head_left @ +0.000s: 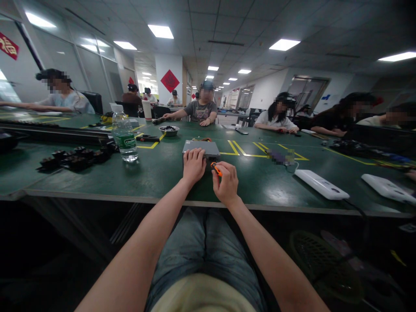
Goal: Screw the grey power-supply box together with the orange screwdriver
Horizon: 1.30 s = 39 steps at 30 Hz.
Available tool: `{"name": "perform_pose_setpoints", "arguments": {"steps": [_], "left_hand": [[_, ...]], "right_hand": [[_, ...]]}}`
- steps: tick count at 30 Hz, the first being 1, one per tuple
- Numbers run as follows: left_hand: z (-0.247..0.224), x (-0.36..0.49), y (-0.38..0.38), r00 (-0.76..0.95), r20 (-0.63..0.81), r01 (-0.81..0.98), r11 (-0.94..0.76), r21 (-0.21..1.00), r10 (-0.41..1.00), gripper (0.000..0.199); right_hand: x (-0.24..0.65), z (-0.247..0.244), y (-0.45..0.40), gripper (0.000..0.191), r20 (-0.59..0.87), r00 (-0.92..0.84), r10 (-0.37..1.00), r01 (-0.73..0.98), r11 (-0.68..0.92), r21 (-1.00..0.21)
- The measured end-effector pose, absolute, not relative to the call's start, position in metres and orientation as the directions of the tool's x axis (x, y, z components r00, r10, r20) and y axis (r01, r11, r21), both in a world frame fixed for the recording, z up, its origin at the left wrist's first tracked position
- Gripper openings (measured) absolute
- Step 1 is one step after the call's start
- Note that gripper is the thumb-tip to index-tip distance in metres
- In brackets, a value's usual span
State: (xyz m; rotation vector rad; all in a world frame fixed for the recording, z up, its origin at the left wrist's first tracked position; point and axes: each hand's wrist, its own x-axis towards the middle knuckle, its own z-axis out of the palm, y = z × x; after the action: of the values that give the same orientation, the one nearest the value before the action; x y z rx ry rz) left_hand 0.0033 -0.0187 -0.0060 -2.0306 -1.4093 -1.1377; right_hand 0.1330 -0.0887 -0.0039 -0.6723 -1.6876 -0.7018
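A grey metal box, seemingly a computer power supply (209,148), lies on the green table in front of me, with coloured wires at its far side. My left hand (194,165) grips its near left part, fingers over the top. Just right of it, my right hand (225,180) is closed around a small orange-and-black screwdriver (216,169), held near the box's front face. The screwdriver's tip is too small to make out, and part of its handle is hidden in my fingers.
Left stand a water bottle (125,136) and black parts (76,159). A metal bowl (169,130) and a dark tool (147,138) lie beyond. White power banks (321,184) lie right. Co-workers sit around the table, one person (201,106) opposite.
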Motion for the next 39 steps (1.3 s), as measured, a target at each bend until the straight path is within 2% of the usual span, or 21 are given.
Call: {"name": "perform_pose_setpoints", "arguments": {"steps": [9,14,22,28,35,39], "left_hand": [[-0.0071,0.0028,-0.0169,0.159,0.803,0.902,-0.414,0.117,0.574,0.035],[-0.0071,0.0028,-0.0169,0.154,0.806,0.905,-0.409,0.118,0.572,0.035],[-0.0077,0.0023,-0.0166,0.16,0.813,0.904,-0.413,0.106,0.559,0.035],[-0.0075,0.0026,-0.0168,0.16,0.817,0.903,-0.417,0.106,0.554,0.035],[-0.0071,0.0028,-0.0171,0.156,0.807,0.901,-0.418,0.12,0.569,0.035],[-0.006,0.0032,-0.0187,0.153,0.807,0.9,-0.418,0.125,0.571,0.035]], "right_hand": [[0.1334,-0.0047,-0.0877,0.024,0.97,-0.218,0.106,0.754,0.649,0.098],[0.1327,-0.0049,-0.0866,0.034,0.968,-0.221,0.122,0.716,0.694,0.076],[0.1342,-0.0063,-0.0869,0.023,0.972,-0.201,0.123,0.761,0.644,0.076],[0.1331,-0.0054,-0.0864,0.034,0.972,-0.186,0.141,0.705,0.709,0.033],[0.1351,-0.0055,-0.0861,0.023,0.974,-0.188,0.129,0.743,0.667,0.055],[0.1346,-0.0057,-0.0863,0.031,0.972,-0.201,0.12,0.705,0.706,0.059]]}}
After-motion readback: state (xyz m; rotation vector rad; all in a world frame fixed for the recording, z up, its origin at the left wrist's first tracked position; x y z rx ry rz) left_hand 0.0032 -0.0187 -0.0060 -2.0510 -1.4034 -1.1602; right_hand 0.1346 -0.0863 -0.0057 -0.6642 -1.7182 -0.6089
